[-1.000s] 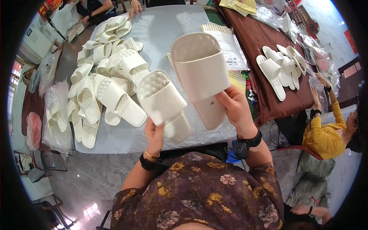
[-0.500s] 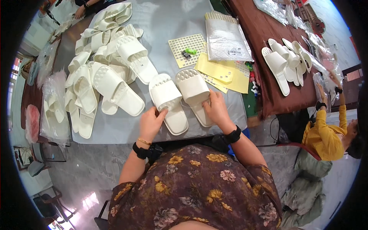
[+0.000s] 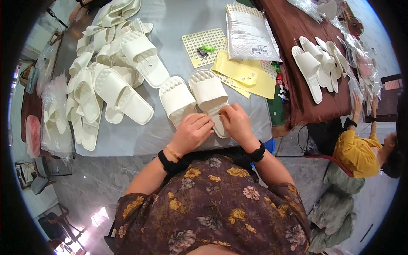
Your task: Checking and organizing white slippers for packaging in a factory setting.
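Two white slippers lie side by side at the near edge of the table, the left slipper (image 3: 175, 98) and the right slipper (image 3: 209, 91), toes pointing away from me. Over their heel ends my left hand (image 3: 193, 132) and my right hand (image 3: 236, 124) come close together, fingers pinched. What the fingertips hold, if anything, is too small to make out. My left hand covers much of the left slipper's heel. To the left sits a heap of white slippers (image 3: 123, 95), one bearing a small dark-marked sticker on its sole.
Sheets of small stickers (image 3: 199, 40), a bright green item (image 3: 208, 48), yellow paper (image 3: 236, 73) and a silver bubble mailer (image 3: 248, 40) lie beyond. More slippers (image 3: 307, 63) rest on a brown-covered table (image 3: 289, 102), where a person in yellow (image 3: 357, 148) works. A plastic bag holds slippers (image 3: 55, 121).
My left hand has moved right, from the left slipper's side to between the slippers, meeting my right hand. My right hand has shifted slightly from gripping the right slipper's edge to a pinch.
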`<state>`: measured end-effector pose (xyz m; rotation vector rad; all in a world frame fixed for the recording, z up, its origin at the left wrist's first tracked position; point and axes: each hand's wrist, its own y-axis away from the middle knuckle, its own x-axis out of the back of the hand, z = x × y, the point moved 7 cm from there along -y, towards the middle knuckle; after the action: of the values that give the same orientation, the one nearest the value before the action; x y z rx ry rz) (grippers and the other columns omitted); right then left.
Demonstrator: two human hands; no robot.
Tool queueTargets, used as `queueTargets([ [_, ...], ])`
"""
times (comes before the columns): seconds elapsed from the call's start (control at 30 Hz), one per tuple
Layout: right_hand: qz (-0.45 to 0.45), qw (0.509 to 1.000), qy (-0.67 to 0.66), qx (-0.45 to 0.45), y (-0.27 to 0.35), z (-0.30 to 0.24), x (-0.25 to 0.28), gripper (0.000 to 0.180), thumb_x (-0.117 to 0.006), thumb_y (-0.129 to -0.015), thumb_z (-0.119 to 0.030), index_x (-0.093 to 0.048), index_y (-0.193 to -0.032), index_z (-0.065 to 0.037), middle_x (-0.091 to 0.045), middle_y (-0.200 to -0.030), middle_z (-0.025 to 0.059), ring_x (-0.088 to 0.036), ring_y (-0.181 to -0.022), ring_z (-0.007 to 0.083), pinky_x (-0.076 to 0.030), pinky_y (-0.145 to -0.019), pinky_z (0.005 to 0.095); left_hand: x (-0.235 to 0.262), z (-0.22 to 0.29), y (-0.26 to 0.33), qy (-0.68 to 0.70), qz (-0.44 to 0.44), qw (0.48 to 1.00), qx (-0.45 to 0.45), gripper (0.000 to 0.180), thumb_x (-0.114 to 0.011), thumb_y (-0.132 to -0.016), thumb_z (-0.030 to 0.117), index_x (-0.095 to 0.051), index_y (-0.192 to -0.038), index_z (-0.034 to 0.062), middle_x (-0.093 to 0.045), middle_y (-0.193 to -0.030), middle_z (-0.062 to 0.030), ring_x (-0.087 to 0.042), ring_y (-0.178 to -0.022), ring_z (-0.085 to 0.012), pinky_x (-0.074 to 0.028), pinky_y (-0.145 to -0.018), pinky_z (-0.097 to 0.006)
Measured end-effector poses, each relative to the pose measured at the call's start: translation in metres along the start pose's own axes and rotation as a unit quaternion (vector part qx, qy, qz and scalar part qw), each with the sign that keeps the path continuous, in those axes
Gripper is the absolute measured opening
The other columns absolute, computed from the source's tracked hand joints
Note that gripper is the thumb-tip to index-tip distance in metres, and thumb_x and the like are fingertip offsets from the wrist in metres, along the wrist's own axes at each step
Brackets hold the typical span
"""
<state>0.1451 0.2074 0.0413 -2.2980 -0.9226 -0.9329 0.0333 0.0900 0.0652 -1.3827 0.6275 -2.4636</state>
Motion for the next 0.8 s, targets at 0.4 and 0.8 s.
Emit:
queueTargets([
  [0.4, -0.084, 0.994, 0.053, -0.055, -0.014, 0.003, -0.014, 0.011, -0.067, -0.084, -0.01, -0.059, -0.091, -0.006, -0.06, -0.093, 0.0155, -0.061, -0.087, 0.0393, -0.051, -0.074, 0.0479, -0.029, -0.015, 0.002, -0.102, -0.067, 0.991, 0.053, 0.062, -0.071, -0.082, 0.044, -0.061, -0.129, 0.0053, -0.059, -0.132, -0.007, -0.051, -0.123, -0.0228, -0.039, -0.1, -0.039],
  [0.8, -0.079, 0.995, 0.027, -0.051, -0.012, 0.002, -0.007, 0.011, -0.066, -0.084, -0.01, -0.059, -0.09, -0.004, -0.061, -0.087, 0.0173, -0.062, -0.083, 0.0392, -0.05, -0.072, 0.0469, -0.032, -0.012, 0.003, -0.075, -0.064, 0.994, 0.045, 0.063, -0.068, -0.085, 0.048, -0.059, -0.13, 0.0057, -0.057, -0.134, -0.0068, -0.05, -0.125, -0.0226, -0.038, -0.101, -0.039],
])
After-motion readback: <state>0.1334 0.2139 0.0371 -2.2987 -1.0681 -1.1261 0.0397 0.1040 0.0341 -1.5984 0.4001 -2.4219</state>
